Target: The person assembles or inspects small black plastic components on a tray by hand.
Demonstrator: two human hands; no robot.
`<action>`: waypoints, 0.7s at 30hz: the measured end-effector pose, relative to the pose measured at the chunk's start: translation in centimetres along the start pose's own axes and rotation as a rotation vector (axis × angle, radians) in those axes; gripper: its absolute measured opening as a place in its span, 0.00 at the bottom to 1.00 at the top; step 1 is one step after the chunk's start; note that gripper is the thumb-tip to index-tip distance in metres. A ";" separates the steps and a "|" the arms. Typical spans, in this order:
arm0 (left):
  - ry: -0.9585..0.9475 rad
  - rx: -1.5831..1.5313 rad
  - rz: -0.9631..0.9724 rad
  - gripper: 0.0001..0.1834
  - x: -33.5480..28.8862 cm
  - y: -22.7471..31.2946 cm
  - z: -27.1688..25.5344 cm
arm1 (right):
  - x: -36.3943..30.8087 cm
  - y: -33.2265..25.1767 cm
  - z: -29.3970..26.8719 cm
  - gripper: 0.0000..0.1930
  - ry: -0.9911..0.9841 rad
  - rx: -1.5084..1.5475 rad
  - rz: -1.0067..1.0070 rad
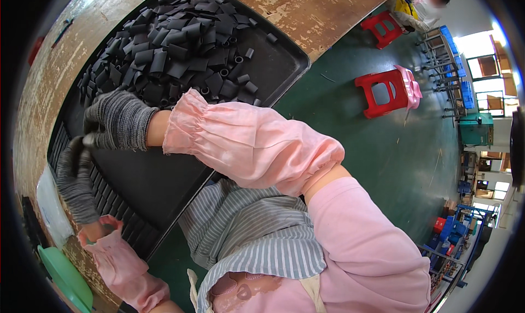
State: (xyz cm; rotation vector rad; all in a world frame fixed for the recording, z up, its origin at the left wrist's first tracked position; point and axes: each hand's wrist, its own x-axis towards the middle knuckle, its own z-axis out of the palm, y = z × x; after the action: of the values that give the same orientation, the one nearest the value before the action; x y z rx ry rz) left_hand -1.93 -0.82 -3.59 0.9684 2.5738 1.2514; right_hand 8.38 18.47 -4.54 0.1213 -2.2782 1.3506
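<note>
A large black tray point(156, 173) carries a heaped pile of short black tubes point(175, 45), some round and some flattened. Along its left side, similar black pieces point(117, 198) lie in a neat row. My right hand point(121, 120), in a grey knit glove, is over the tray just below the pile. Its fingers are curled closed, and what they hold is hidden. My left hand point(76, 184), gloved the same way, is by the tray's left edge with its fingertips close to the right hand's. Its fingers are bent inward, slightly blurred, and anything in them cannot be made out.
The tray rests on a worn wooden table point(273, 4). A white sheet point(52, 203) and a green basin point(65, 277) are at the left. Red stools point(385, 91) stand on the green floor, and another person point(424, 9) sits at the far right. Shelves line the right wall.
</note>
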 end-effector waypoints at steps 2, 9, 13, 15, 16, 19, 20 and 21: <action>0.005 0.036 0.085 0.15 2.3 -0.9 -0.9 | 0.1 0.2 -1.8 0.13 0.092 -0.346 -0.079; -0.184 0.527 0.240 0.15 7.5 -4.7 -0.9 | 0.6 1.1 -2.8 0.14 0.028 -0.606 -0.196; -0.167 0.461 0.278 0.15 7.0 -5.5 -1.3 | 0.5 1.3 -2.6 0.12 -0.026 -0.552 -0.185; -0.115 0.415 0.303 0.16 6.6 -5.0 -1.8 | -0.1 0.6 -2.5 0.10 0.042 -0.543 -0.266; -0.115 0.448 0.241 0.16 6.5 -4.2 -1.4 | -0.7 0.5 -2.8 0.09 0.101 -0.500 -0.289; -0.106 0.485 0.341 0.15 6.6 -3.6 -0.7 | -1.3 0.5 -4.4 0.09 0.098 -0.555 -0.251; -0.133 0.580 0.299 0.15 6.1 -2.3 -1.5 | -1.2 0.2 -4.5 0.09 0.107 -0.589 -0.243; -0.156 0.633 0.250 0.14 5.8 -2.2 -1.6 | -1.2 0.2 -4.7 0.09 0.091 -0.609 -0.266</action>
State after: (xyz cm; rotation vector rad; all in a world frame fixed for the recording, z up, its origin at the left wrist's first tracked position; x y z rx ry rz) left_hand -8.19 0.57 -3.19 1.4558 2.8269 0.3439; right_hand 11.10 22.38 -3.43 0.1457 -2.3850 0.4880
